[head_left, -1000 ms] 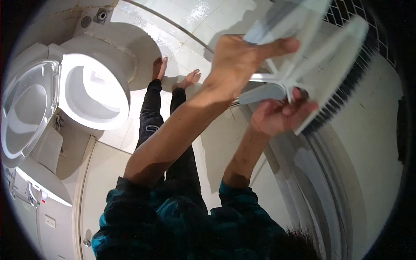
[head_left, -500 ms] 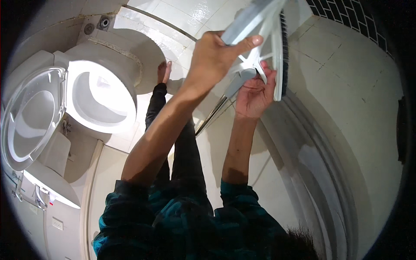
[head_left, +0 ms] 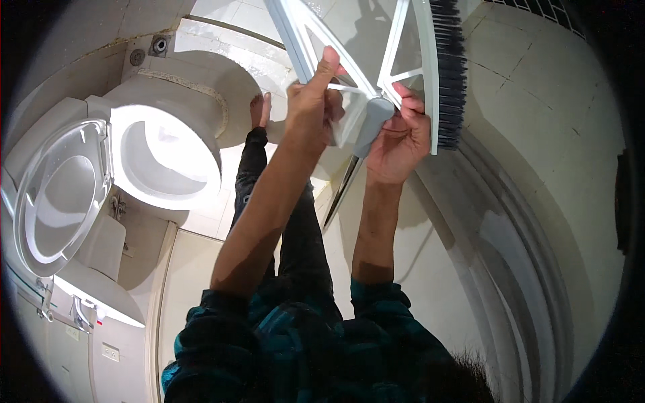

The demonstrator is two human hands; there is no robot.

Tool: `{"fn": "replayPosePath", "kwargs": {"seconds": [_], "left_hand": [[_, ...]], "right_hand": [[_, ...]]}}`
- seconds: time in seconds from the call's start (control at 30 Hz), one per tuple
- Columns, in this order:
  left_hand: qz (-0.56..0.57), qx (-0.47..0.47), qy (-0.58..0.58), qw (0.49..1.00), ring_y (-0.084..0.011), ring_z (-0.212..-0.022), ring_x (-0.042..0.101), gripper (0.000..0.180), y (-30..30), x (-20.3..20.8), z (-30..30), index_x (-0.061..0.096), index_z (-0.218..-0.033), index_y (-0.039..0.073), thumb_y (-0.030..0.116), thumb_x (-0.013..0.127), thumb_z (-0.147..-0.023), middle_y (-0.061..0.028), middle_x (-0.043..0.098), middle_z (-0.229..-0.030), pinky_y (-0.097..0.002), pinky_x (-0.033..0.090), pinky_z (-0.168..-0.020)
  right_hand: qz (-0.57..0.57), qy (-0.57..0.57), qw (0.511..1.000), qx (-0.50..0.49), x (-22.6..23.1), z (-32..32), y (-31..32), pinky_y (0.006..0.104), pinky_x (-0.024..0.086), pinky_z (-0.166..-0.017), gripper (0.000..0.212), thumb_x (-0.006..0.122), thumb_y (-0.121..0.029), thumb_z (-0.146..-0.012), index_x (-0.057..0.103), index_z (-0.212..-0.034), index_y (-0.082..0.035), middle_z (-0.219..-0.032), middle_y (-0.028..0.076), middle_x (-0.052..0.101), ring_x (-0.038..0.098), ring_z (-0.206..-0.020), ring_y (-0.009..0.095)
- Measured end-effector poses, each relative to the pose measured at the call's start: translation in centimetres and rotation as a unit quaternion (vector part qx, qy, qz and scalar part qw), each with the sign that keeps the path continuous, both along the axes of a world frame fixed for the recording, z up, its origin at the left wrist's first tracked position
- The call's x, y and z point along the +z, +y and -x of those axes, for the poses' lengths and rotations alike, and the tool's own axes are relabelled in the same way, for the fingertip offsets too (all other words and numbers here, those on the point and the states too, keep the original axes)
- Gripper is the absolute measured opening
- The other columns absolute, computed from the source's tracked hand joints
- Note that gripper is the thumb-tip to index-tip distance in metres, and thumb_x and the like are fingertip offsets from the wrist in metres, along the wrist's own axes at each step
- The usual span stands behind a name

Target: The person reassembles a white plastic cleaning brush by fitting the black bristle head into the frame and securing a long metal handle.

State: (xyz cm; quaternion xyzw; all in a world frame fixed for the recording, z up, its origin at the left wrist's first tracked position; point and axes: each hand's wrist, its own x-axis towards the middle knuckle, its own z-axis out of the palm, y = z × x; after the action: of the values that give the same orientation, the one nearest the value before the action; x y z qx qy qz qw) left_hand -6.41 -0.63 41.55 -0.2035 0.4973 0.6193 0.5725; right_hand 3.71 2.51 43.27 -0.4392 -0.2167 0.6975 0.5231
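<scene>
Two hands: apart from each other in the upper middle of the frame, both clamped on one white plastic, V-shaped brush head [head_left: 431,87].
Left grip: our left hand [head_left: 309,111] is closed round its left arm, thumb up, beside a long grey edge strip [head_left: 287,40].
Right grip: our right hand [head_left: 400,148] has its fingers curled at the base of its right arm, by a rounded grey plastic joint [head_left: 374,124].
Bristles: a dense black row [head_left: 449,74] lines the right outer side, facing the right of the frame.
Pole: a slim, shiny metal tube [head_left: 341,191] slants down and left from the joint.
Clothes: we wear a dark teal patterned shirt [head_left: 295,349], lower middle, and black trousers [head_left: 306,245].
Toilet: a white, glossy oval bowl [head_left: 212,168] stands at left, its lid [head_left: 64,191] raised.
Floor: pale tiles [head_left: 517,80] spread across the upper right.
</scene>
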Motion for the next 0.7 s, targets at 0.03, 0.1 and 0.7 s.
{"fn": "replayPosePath", "kwargs": {"seconds": [0.03, 0.1, 0.7], "left_hand": [[-0.004, 0.035, -0.036, 0.999, -0.0059, -0.035, 0.029, 0.040, -0.2, -0.4, -0.4, 0.054, -0.072, 0.006, 0.045, 0.064, -0.075, 0.0045, 0.034, -0.044, -0.0207, 0.022, -0.035], [0.005, 0.028, -0.055, 0.998, -0.0063, -0.036, 0.029, 0.039, -0.5, -0.8, -1.0, 0.053, -0.071, 0.007, 0.045, 0.063, -0.076, 0.0046, 0.033, -0.045, -0.0211, 0.023, -0.036], [0.050, -0.054, -0.105, 0.992, -0.0074, -0.036, 0.025, 0.049, -1.4, -0.3, -2.9, 0.052, -0.076, 0.008, 0.055, 0.064, -0.070, 0.0049, 0.028, -0.044, -0.0230, 0.025, -0.039]], "right_hand": [[0.026, 0.023, 0.999, 0.016, 0.4, 0.0, 0.0, 0.0279, 0.047, -0.077, 0.013, 0.046, -0.004, -0.075, 0.058, -0.080, -0.003, -0.092, 0.013, 0.061, 0.058, -0.086, 0.018], [0.017, -0.016, 1.000, 0.008, 0.2, -0.5, -0.2, 0.0283, 0.047, -0.078, 0.013, 0.046, -0.004, -0.074, 0.058, -0.079, -0.002, -0.090, 0.013, 0.061, 0.058, -0.085, 0.019], [-0.047, -0.217, 0.967, 0.125, 2.6, -3.9, -0.8, 0.0299, 0.040, -0.083, 0.013, 0.046, -0.006, -0.078, 0.056, -0.085, -0.002, -0.095, 0.013, 0.059, 0.055, -0.089, 0.020]]}}
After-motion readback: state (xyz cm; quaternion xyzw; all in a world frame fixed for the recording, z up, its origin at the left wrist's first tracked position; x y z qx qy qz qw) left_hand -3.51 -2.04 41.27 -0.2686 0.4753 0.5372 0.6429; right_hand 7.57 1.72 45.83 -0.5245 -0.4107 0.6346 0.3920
